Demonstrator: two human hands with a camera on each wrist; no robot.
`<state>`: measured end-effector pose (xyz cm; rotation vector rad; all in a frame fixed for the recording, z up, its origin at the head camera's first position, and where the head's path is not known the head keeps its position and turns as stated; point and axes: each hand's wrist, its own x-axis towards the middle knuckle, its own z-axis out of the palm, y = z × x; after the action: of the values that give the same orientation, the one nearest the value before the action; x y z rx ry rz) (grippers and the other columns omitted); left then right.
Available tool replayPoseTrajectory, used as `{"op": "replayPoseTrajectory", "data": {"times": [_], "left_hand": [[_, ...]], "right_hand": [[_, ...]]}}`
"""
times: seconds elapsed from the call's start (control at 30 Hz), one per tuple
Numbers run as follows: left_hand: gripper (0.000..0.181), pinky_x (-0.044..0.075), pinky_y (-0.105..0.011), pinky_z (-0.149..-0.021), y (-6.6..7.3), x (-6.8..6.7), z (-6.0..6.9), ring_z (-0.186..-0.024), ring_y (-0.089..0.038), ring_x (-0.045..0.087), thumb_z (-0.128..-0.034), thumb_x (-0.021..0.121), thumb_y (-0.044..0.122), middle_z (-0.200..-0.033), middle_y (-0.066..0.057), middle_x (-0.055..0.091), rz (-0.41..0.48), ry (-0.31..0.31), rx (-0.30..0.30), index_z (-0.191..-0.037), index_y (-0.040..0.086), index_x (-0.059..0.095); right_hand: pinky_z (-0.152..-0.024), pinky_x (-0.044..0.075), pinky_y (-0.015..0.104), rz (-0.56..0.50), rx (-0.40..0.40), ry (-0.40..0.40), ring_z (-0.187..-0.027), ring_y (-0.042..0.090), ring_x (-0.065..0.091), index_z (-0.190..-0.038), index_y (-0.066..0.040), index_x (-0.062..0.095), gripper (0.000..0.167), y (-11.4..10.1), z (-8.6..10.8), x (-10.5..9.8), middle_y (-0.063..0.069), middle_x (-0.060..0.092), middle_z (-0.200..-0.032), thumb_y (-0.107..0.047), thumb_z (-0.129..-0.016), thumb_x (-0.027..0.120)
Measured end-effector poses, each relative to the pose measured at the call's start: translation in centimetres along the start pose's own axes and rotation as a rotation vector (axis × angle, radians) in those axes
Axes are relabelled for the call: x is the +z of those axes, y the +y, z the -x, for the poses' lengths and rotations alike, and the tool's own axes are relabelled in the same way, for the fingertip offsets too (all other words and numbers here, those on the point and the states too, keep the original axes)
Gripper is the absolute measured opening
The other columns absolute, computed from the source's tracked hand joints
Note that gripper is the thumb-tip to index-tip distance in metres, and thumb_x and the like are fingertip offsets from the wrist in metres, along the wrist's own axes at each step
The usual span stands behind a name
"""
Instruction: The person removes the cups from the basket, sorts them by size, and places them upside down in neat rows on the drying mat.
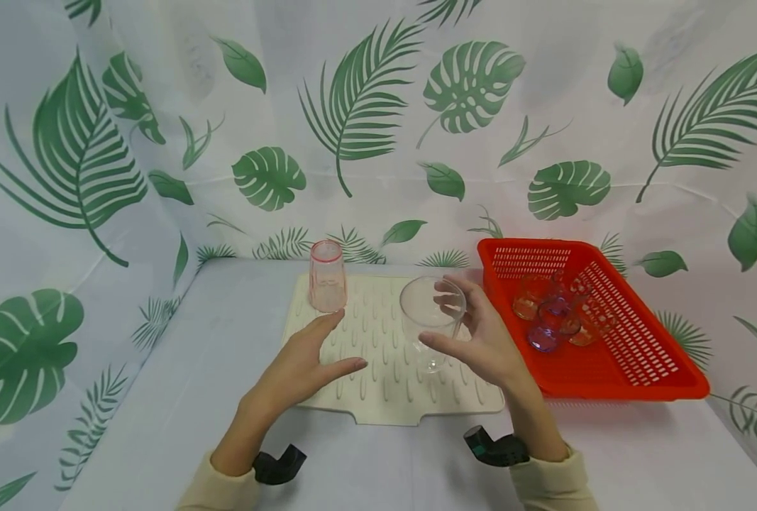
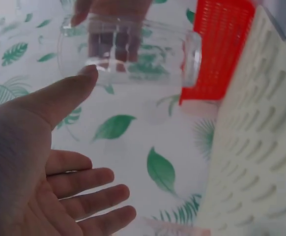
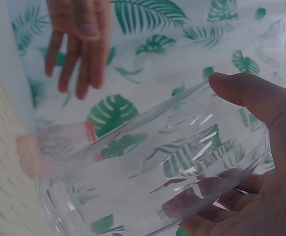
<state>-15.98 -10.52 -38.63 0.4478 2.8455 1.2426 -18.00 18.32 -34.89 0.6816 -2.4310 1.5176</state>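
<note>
Cream left sleeve (image 1: 221, 490) nearest the camera, at the lower left of the head view, with a black wrist device (image 1: 279, 465) just above it over the pale surface (image 1: 180, 369). The left hand (image 1: 295, 369) is spread, thumb well away from the fingers, and holds nothing; the head view hides most of its fingers, while the left wrist view shows all four extended beside the palm. Just beyond it, a pink-tinted glass (image 1: 328, 277) stands upright on a cream ridged mat (image 1: 387, 397). The head view overlaps its base with a fingertip, yet the right wrist view shows hand and glass apart.

To the right, a large clear glass (image 1: 419, 312) is gripped by the right hand (image 1: 487, 341), thumb on one side and fingers curled around the other. From the head, the glass seems to stand on the mat; the left wrist view reveals a gap below its foot, so it is held above. Farthest right, a red basket (image 1: 646, 392) contains several glass vessels, one of them purple (image 1: 544, 337), which neither wrist view shows
</note>
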Motion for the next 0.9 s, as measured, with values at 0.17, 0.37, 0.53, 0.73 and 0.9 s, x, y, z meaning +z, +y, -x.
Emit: {"op": "replayPoseTrajectory", "data": {"times": [0.17, 0.37, 0.53, 0.73, 0.9], "left_hand": [[0.087, 0.05, -0.047, -0.109, 1.5, 0.2, -0.5, -0.135, -0.023, 0.054, -0.0826, 0.077, 0.055, -0.153, 0.002, 0.048, 0.114, -0.001, 0.087, -0.154, 0.022, 0.04], [0.076, 0.053, -0.041, -0.106, 2.2, 0.7, -0.9, -0.133, -0.02, 0.056, -0.0869, 0.079, 0.038, -0.15, -0.002, 0.052, 0.254, -0.018, 0.208, -0.152, 0.019, 0.044], [0.074, 0.053, -0.043, -0.105, 2.3, 0.9, -0.9, -0.13, -0.021, 0.059, -0.0882, 0.078, 0.031, -0.149, -0.003, 0.054, 0.326, -0.051, 0.259, -0.153, 0.022, 0.042], [0.075, 0.053, -0.042, -0.106, 2.4, 1.0, -0.7, -0.129, -0.019, 0.059, -0.0874, 0.079, 0.027, -0.146, -0.002, 0.056, 0.326, -0.035, 0.295, -0.153, 0.024, 0.042], [0.075, 0.054, -0.041, -0.104, 2.5, 0.9, -0.7, -0.127, -0.02, 0.06, -0.0873, 0.079, 0.024, -0.144, -0.003, 0.058, 0.314, -0.009, 0.323, -0.152, 0.018, 0.043]], "right_hand": [[-0.112, 0.044, 0.053, -0.019, -0.015, -0.046, -0.129, 0.03, 0.056, -0.147, -0.014, 0.04, 0.083, 0.0, 0.1, 0.9, 0.01, 0.052, -0.145, -0.012, -0.078, 0.084], [-0.111, 0.044, 0.055, -0.051, -0.013, -0.109, -0.13, 0.031, 0.056, -0.149, -0.011, 0.038, 0.084, -0.3, 0.3, 1.7, 0.01, 0.053, -0.144, -0.013, -0.079, 0.084], [-0.11, 0.044, 0.059, -0.076, -0.013, -0.163, -0.13, 0.036, 0.057, -0.149, -0.007, 0.038, 0.082, -0.5, 0.3, 2.0, 0.013, 0.053, -0.143, -0.012, -0.08, 0.082], [-0.11, 0.044, 0.059, -0.106, -0.02, -0.213, -0.131, 0.036, 0.056, -0.149, -0.01, 0.038, 0.081, -0.6, 0.3, 2.4, 0.013, 0.053, -0.143, -0.013, -0.081, 0.082], [-0.112, 0.043, 0.055, -0.156, -0.035, -0.253, -0.131, 0.035, 0.056, -0.15, -0.01, 0.037, 0.082, -0.6, 0.4, 2.8, 0.014, 0.051, -0.144, -0.013, -0.081, 0.082]]}}
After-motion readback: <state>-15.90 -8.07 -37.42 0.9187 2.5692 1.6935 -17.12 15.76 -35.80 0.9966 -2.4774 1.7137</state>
